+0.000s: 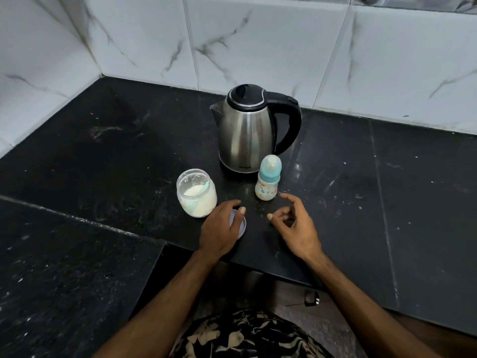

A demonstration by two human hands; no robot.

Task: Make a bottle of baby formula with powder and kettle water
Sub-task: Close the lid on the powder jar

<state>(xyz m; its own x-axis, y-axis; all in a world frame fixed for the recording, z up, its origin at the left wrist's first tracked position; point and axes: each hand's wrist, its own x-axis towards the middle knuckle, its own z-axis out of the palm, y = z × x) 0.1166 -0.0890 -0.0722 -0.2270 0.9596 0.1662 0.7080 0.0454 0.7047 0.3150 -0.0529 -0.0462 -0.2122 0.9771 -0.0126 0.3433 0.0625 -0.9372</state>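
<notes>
A steel kettle (247,130) with a black lid and handle stands at the back of the black counter (103,161). In front of it, a small baby bottle (268,178) with a teal collar and a clear cap stands upright. To the left is an uncovered clear jar (196,192) of white powder with a teal scoop inside. My left hand (222,228) rests on the jar's pale round lid (241,226), which lies flat on the counter beside the jar. My right hand (296,223) hovers just below the bottle with curled, parted fingers and holds nothing.
White marble-look wall tiles (258,42) close the counter at the back and left. The counter's front edge steps toward me at the left. A black plug (311,298) lies on the floor below the edge.
</notes>
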